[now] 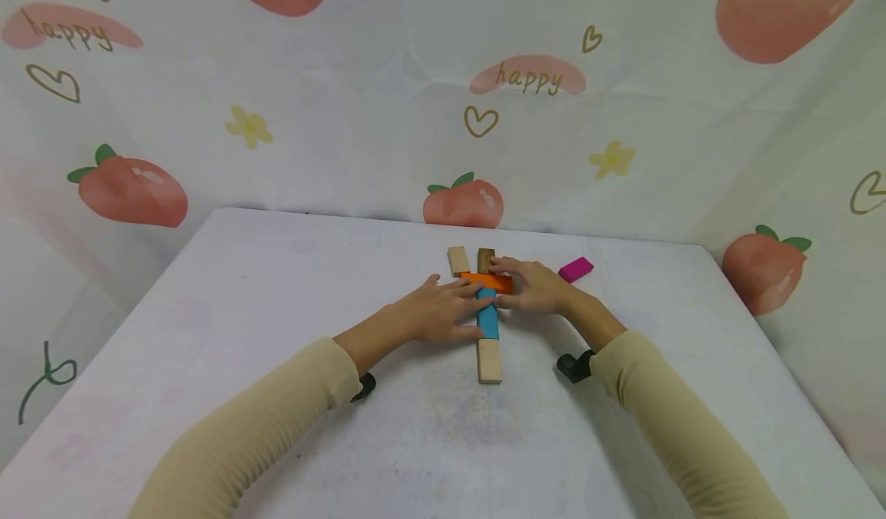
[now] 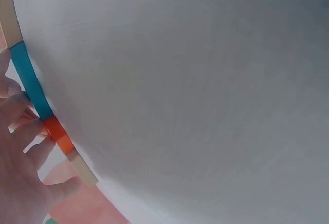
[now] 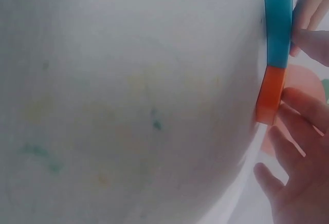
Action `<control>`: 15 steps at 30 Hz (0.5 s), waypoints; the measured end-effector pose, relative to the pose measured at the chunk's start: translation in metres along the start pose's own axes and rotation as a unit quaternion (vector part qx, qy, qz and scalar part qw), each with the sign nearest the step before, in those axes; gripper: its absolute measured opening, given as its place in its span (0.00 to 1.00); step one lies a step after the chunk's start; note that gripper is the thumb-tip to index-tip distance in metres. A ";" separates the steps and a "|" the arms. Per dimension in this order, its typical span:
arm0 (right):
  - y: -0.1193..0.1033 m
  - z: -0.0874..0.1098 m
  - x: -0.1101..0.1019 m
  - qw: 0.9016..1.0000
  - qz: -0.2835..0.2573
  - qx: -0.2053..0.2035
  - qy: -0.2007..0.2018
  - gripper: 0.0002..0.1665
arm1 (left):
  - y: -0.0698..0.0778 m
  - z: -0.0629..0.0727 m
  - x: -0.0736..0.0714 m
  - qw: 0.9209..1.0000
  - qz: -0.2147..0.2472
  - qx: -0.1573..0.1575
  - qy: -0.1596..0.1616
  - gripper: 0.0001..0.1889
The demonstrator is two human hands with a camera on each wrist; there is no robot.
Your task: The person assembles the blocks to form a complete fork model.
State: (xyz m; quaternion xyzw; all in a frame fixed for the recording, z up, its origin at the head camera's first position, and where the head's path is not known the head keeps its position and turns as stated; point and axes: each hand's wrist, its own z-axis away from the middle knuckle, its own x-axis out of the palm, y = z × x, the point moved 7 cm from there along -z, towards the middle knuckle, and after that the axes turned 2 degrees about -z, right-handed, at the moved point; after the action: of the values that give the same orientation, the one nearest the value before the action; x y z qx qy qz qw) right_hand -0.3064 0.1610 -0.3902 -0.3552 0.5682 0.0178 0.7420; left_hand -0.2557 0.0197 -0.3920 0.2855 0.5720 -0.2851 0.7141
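Observation:
Wooden blocks lie end to end on the table: a plain block (image 1: 490, 361) nearest me, then a blue block (image 1: 487, 323), with an orange block (image 1: 493, 281) set crosswise at its far end. Beyond the orange one are a second plain block (image 1: 457, 261) on the left and a dark brown block (image 1: 484, 259). My left hand (image 1: 439, 311) spreads its extended fingers over the left side of the blue and orange blocks. From the right, my right hand (image 1: 536, 287) reaches its fingers to the orange block's right end; in the right wrist view its fingertips are at that block (image 3: 271, 95).
A magenta block (image 1: 576, 269) lies apart, to the right of my right hand. Behind the white table (image 1: 311, 273) hangs a cloth backdrop (image 1: 360, 104) with printed peaches. Dark wrist devices (image 1: 574, 367) show below both cuffs.

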 end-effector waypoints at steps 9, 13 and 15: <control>-0.001 0.001 0.000 1.000 -0.002 0.014 -0.003 0.38 | 0.000 0.000 0.000 1.000 -0.009 -0.004 -0.005 0.36; -0.001 0.002 0.000 1.000 -0.002 0.015 -0.002 0.38 | 0.000 0.000 0.000 1.000 -0.014 -0.004 -0.006 0.36; -0.001 0.002 0.000 1.000 0.002 0.015 -0.001 0.38 | 0.000 0.000 0.000 1.000 -0.016 -0.004 -0.003 0.36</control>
State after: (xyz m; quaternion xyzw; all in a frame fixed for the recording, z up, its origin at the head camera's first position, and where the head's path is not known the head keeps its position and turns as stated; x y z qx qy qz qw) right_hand -0.3043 0.1610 -0.3895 -0.3426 0.5683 0.0108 0.7480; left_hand -0.2558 0.0193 -0.3923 0.2725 0.5751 -0.2956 0.7125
